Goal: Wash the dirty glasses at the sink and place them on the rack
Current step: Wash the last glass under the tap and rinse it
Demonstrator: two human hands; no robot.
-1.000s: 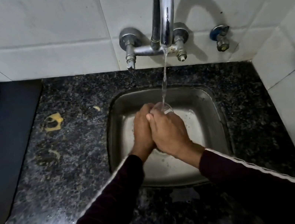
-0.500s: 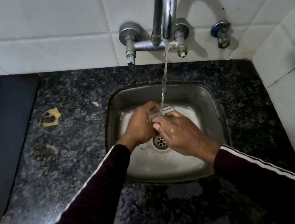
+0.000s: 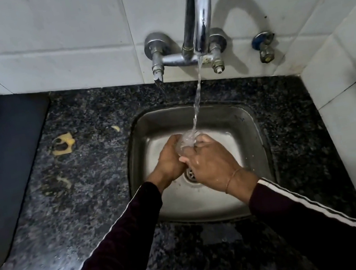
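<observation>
Raised again, glass [image 3: 185,144] upright, mouth under stream

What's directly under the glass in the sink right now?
Under the clear drinking glass lies the steel sink basin; its round drain shows partly, the rest covered by both hands.

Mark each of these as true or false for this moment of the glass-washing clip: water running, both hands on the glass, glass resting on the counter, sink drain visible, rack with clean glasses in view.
1. Water runs from the tap onto the glass. True.
2. The left hand and the right hand both hold the glass. True.
3. The glass rests on the counter. False: it is held over the sink.
4. The sink's drain is partly visible between the wrists. True.
5. A rack with clean glasses is in view. False: none shows.
</observation>
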